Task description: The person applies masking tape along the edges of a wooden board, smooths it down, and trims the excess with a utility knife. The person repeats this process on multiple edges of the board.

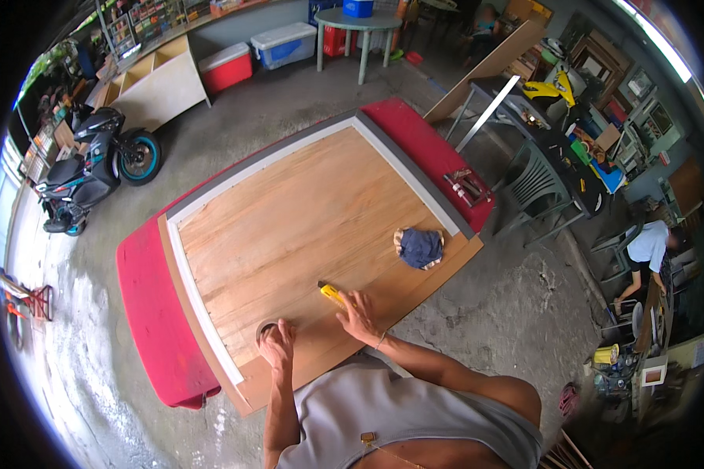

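Note:
A plywood panel [305, 205] lies flat before me, with white strips [202, 311] along its left, far and right edges. My left hand [277, 347] is curled over a dark ring-shaped roll [265, 328], probably tape, near the panel's front edge. To the right, my right hand [361, 319] has its fingers spread at the rear end of a yellow utility knife [330, 292]. The knife's rear lies between thumb and forefinger; whether they grip it is unclear. A crumpled dark blue cloth [420, 247] with a patterned edge rests farther right on the panel.
Beneath the panel is a red tabletop [152, 316], with metal clamps or tools [468, 186] at its right end. A motorcycle [94, 164] stands left. At right are a green plastic chair [534, 176], a cluttered black table [563, 152] and a bending person [648, 246].

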Demonstrator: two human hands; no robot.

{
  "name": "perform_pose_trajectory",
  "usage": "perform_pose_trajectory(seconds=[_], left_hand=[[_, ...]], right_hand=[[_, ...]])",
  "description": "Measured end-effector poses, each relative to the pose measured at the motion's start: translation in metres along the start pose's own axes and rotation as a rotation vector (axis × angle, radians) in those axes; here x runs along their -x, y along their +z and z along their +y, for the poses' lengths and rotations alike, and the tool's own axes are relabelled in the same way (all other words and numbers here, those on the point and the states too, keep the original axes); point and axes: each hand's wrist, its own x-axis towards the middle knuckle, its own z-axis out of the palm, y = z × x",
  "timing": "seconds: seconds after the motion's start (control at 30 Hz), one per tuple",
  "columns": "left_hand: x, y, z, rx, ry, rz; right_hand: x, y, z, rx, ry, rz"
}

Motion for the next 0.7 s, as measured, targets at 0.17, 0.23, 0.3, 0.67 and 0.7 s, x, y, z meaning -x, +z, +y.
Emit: perform_pose_trajectory(seconds=[0.17,0.23,0.3,0.67,0.7], left_hand=[[-0.023,-0.025,-0.057,0.497,-0.29,0.024],[-0.044,-0.043,-0.084,0.394,-0.296,0.001],[-0.074,-0.055,-0.126,0.377,-0.295,-0.008],[-0.408,-0.01,-0.28,-0.096,0.283,-0.226],[-0.431,0.005,-0.282,-0.107,0.312,-0.229]], right_hand=[[0.023,-0.017,0.001,-0.103,0.125,0.194],[0.047,-0.019,-0.001,0.087,0.306,0.233],[0.073,-0.002,0.001,0.106,0.507,0.321],[0.118,0.123,-0.092,-0.743,1.246,0.802],[0.121,0.131,-0.093,-0.724,1.279,0.844]])
